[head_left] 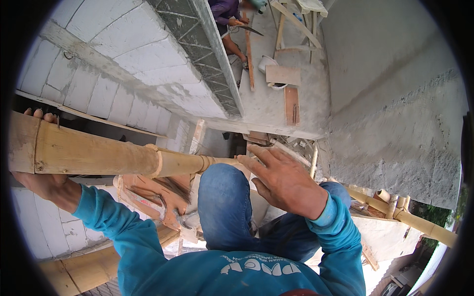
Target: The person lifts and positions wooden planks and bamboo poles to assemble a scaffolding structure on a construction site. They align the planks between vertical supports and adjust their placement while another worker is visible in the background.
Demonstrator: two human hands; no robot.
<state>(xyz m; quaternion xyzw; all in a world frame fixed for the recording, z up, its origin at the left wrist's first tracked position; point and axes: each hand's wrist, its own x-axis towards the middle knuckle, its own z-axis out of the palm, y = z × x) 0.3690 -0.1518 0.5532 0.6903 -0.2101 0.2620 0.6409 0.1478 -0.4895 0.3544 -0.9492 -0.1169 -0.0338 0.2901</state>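
Note:
A thick bamboo pole (98, 150) runs across from the left edge toward my knees. My left hand (47, 188) is wrapped around its left end, with the palm below and the fingertips showing over the top. Beside those fingertips stands a thin, nail-like piece (58, 121). In front of my body, above my bent knees, my right hand (286, 180) is spread with nothing in it. Its fingertips point toward the far end of the pole; I cannot tell whether they touch it. Just past them lie wood scraps and rubble (296, 145).
White block walls (89, 86) rise on the left, a grey plastered wall (395, 113) on the right. A drop opens below me. On the lower concrete floor (313, 98), a person (228, 19) holds a saw by a plank (249, 54). Another bamboo pole (424, 224) crosses at right.

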